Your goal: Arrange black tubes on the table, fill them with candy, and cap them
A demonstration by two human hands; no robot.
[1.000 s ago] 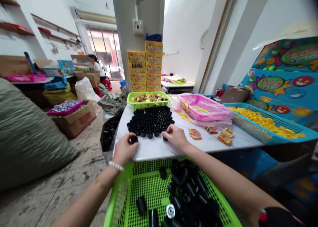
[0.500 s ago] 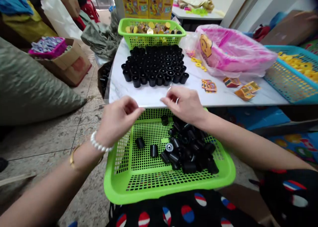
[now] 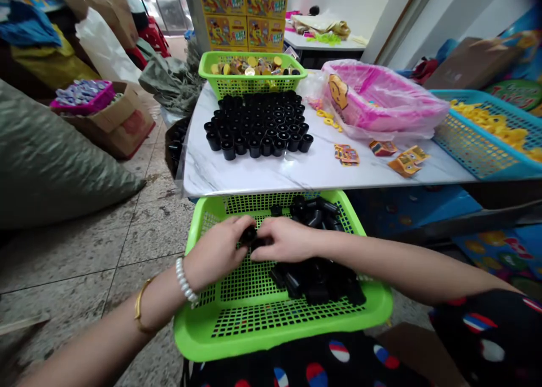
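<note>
A green plastic basket rests on my lap with a heap of small black cups lying in it. Both hands are down inside the basket. My left hand is closed around a black cup. My right hand meets it, fingers curled on another black cup beside the first. On the white marble table above, many black cups stand upright in tight rows.
A green basket of gold and black pieces sits at the table's far end. A pink bagged tray, small printed packets and a blue basket of yellow rings lie to the right. Sacks and cardboard boxes crowd the floor on the left.
Both hands came off the table edge and dropped into the lap basket, closing on black cups. The view tilted downward.
</note>
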